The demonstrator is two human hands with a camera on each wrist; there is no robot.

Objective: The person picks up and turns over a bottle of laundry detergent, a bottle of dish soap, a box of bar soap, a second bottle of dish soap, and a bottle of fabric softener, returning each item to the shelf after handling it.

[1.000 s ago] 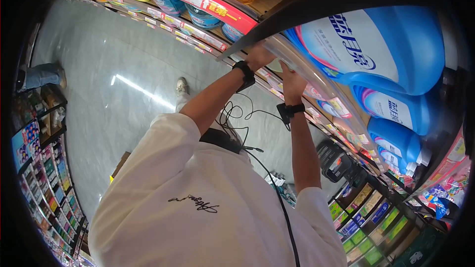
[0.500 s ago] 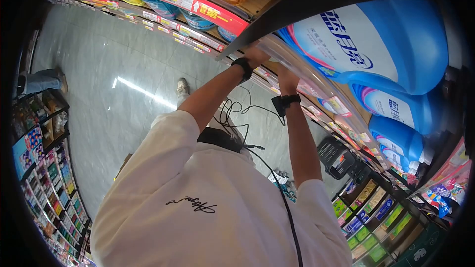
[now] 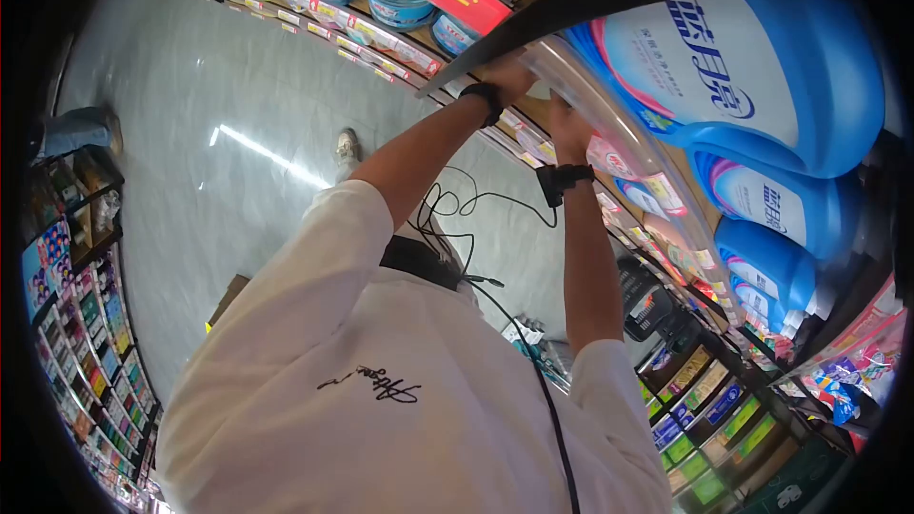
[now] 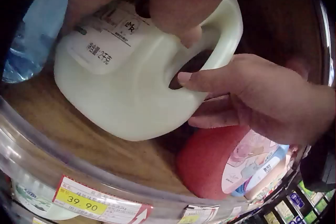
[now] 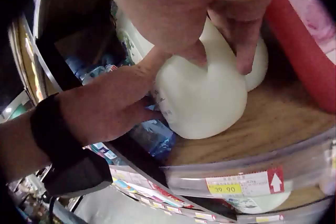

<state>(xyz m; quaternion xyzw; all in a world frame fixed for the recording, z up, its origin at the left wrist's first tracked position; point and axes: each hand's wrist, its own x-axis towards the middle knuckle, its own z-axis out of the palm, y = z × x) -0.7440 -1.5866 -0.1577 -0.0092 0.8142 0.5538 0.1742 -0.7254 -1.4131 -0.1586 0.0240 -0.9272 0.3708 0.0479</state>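
Note:
A pale green plastic detergent jug (image 4: 131,103) with a white label stands on a wooden shelf board (image 4: 100,137). My left hand (image 5: 107,100) grips the jug's side, its fingers spread around the labelled end. From the other side my right hand (image 4: 262,92) holds the jug's handle, with the thumb at the handle opening. Seen from the head, the left hand (image 3: 511,79) and right hand (image 3: 571,130) reach in beneath an upper shelf, and most of the jug is hidden. A red bottle (image 4: 207,163) lies close beside the right hand.
A clear shelf lip with a price tag (image 4: 94,203) runs along the front. Large blue detergent bottles (image 3: 809,86) fill the shelf above on the right. Blue clear packaging (image 5: 157,137) borders the jug. A black cable (image 3: 519,333) hangs before my body.
The head view has shifted slightly, so the shelves sit a little differently in it. Both hands stay at the same spot on the shelf, with only small movements.

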